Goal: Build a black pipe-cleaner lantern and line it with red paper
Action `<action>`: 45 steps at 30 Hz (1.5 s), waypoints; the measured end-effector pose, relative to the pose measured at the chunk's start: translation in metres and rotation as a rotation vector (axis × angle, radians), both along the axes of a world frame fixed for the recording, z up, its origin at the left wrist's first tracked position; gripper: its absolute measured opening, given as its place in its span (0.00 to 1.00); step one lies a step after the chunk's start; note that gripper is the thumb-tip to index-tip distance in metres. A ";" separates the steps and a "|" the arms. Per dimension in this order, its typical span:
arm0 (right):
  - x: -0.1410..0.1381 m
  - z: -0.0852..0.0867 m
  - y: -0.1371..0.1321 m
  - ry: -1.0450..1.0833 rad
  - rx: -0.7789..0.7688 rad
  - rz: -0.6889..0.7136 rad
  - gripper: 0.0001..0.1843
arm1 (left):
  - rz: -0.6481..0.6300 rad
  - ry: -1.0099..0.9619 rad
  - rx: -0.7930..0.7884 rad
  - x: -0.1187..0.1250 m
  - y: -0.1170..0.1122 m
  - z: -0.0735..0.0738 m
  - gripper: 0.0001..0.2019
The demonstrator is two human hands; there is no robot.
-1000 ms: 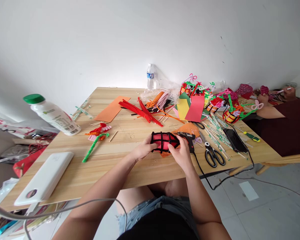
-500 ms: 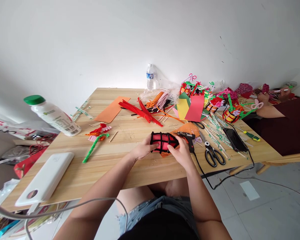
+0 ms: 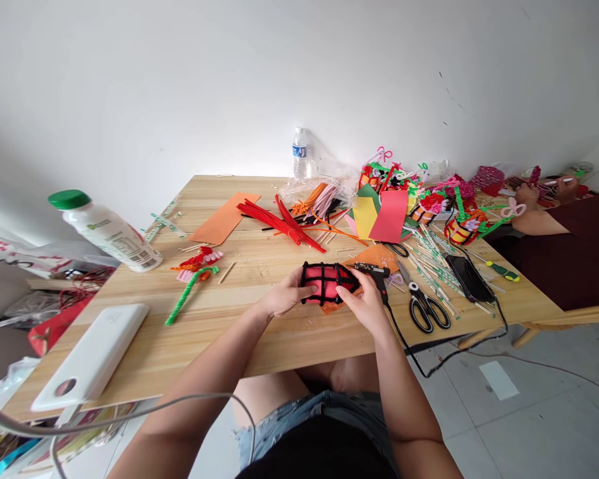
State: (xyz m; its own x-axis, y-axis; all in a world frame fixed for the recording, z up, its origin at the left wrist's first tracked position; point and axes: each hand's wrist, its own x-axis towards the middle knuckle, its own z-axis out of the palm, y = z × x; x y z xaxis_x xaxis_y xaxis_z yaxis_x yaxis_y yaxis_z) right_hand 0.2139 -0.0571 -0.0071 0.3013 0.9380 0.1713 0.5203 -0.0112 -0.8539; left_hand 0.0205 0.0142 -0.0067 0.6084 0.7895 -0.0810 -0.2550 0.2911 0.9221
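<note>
Between both hands, above the front part of the wooden table [image 3: 259,339], is a red craft basket with a black pipe-cleaner grid [image 3: 324,283]. My left hand [image 3: 285,294] grips its left end, thumb across the front. My right hand [image 3: 364,299] closes around its right end, with the thumb on the red side. Just behind my right hand lies a black glue gun [image 3: 372,271], partly hidden, on an orange sheet [image 3: 374,255]. Scissors with black handles [image 3: 426,309] rest to the right of that hand.
Red pipe cleaners [image 3: 284,223], coloured paper [image 3: 392,216] and finished flower baskets [image 3: 464,226] lie behind. Paper-wrapped sticks [image 3: 434,266] and a phone [image 3: 468,278] are at right. A white power bank [image 3: 92,352] and a bottle [image 3: 110,229] stand left. A co-worker's arm [image 3: 539,219] reaches in.
My right thumb and hand have shifted very slightly at the basket's right end. Both hands keep their hold, and the things on the table have not moved.
</note>
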 end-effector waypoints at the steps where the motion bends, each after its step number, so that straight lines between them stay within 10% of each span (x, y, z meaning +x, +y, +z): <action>1: 0.000 0.000 0.000 -0.003 0.008 0.006 0.33 | -0.011 -0.016 -0.019 0.000 0.000 0.001 0.28; 17: 0.001 -0.002 0.003 -0.051 0.075 -0.020 0.30 | -0.084 -0.115 -0.296 -0.005 0.003 0.002 0.24; 45: 0.000 -0.003 0.010 -0.062 0.008 -0.111 0.32 | 0.024 0.030 -0.011 0.006 0.002 -0.003 0.29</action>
State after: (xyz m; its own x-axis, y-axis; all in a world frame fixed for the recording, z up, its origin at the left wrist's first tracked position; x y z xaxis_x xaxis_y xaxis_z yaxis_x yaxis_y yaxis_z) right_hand 0.2141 -0.0472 -0.0105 0.3916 0.8981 0.2001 0.5681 -0.0650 -0.8204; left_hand 0.0268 0.0159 -0.0101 0.5868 0.8025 -0.1075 -0.2343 0.2954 0.9262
